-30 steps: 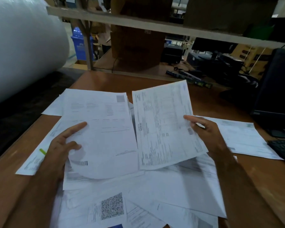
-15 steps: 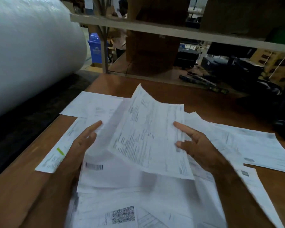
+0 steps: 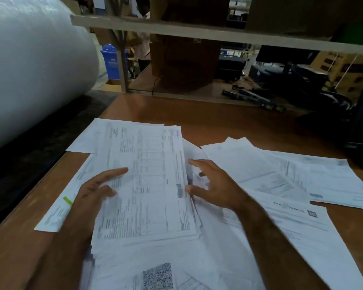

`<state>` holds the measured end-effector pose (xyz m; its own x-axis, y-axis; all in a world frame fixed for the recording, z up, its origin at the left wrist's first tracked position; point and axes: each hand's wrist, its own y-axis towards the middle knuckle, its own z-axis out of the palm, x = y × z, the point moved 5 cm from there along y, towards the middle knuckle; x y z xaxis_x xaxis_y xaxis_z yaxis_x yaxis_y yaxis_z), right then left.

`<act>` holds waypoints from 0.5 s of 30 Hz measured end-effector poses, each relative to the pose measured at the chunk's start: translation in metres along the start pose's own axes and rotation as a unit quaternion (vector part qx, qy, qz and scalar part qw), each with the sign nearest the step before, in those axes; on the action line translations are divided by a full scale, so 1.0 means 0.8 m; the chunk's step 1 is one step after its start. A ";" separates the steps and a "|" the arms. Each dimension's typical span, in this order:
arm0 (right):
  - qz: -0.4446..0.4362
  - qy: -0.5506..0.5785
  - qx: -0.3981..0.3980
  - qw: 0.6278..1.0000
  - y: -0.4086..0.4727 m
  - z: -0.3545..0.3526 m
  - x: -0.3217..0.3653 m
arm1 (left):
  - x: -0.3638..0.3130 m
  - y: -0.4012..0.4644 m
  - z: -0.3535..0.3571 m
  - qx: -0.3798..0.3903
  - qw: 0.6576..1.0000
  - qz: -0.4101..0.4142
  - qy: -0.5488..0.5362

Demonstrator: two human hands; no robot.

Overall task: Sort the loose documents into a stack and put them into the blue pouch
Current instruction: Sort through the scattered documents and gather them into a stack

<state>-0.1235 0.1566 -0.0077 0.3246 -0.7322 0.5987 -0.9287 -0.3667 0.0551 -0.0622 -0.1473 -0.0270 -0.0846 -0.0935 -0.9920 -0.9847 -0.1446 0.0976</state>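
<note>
**deskjockey:** Across the brown desk (image 3: 228, 120) it's mostly paper right now. Biggest chunk is the half-built stack (image 3: 147, 185) in the middle, and it's only roughly squared, edges fanning out on its right side. Loose sheets (image 3: 281, 174) are spread off to the right, a few more poke out at the left and far side, and one with a QR code (image 3: 157, 276) sits nearest me. So I'd call it early: gathering has started, nothing is bagged. Can't spot the blue pouch anywhere in view.

**paperpusher:** What are the hands doing?

**deskjockey:** Left hand (image 3: 92, 193) has its thumb and fingers lying fairly straight on the stack's left edge. Whether anything is tucked under the paper, I can't tell. Right hand (image 3: 215, 185) sits at the stack's right edge, fingers spread wide, tips touching the fanned sheets, not pinching anything that I can see.

**paperpusher:** Room to work?

**deskjockey:** Decent. Bare wood beyond the stack toward the shelf frame (image 3: 197, 32). Left is tighter, since the desk edge is close and a sheet with a green tab (image 3: 57, 208) already reaches it, with the big white roll (image 3: 34, 65) looming past that. Dark equipment crowds the right edge.
</note>
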 end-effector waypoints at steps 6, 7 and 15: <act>0.106 -0.170 0.217 0.955 -0.052 -0.034 -0.072 | -0.004 0.007 0.005 0.000 1.000 -0.017 -0.021; 0.111 -0.162 0.201 0.960 -0.054 -0.036 -0.073 | -0.005 0.006 0.006 -0.005 1.000 -0.006 -0.009; 0.161 -0.128 -0.003 0.979 -0.039 -0.054 -0.093 | 0.003 -0.003 0.004 0.006 1.000 0.013 0.011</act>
<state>-0.1264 0.2473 -0.0191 0.0476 -0.9291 0.3668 -0.9911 -0.0896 -0.0983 -0.0605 -0.1441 -0.0298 -0.1077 -0.1193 -0.9870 -0.9839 -0.1296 0.1230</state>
